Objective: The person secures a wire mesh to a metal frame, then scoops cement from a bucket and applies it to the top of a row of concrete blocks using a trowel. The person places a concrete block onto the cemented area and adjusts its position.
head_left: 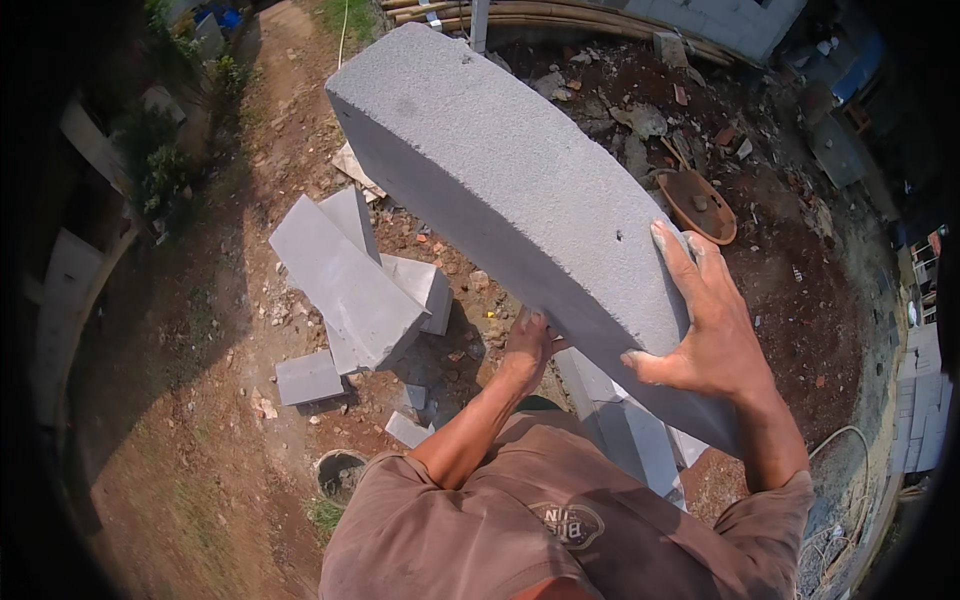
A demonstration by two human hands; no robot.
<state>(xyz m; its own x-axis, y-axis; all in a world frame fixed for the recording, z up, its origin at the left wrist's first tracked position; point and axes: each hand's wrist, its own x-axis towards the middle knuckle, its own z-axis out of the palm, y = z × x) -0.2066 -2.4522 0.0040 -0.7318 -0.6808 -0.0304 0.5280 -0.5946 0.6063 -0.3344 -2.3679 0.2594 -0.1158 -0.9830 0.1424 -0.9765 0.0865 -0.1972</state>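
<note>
A large grey lightweight concrete block (pixel 500 160) is held lifted across the middle of the view, its long axis running from upper left to lower right. My right hand (pixel 705 310) grips its right part, with dusty fingers over the far edge and the thumb pressed on the near side. My left hand (pixel 530 350) holds the block from below at its lower edge, its fingers partly hidden. Beneath it lie more long grey blocks (pixel 640 450), partly covered by the held one and my body.
A loose pile of grey blocks (pixel 330 270) and a smaller block (pixel 308 378) lie on reddish rubble-strewn ground at the left. A round container (pixel 340 470) stands at lower left. An orange-brown basin (pixel 697 203) is at upper right, bamboo poles (pixel 550 25) at the back, a hose (pixel 850 430) at far right.
</note>
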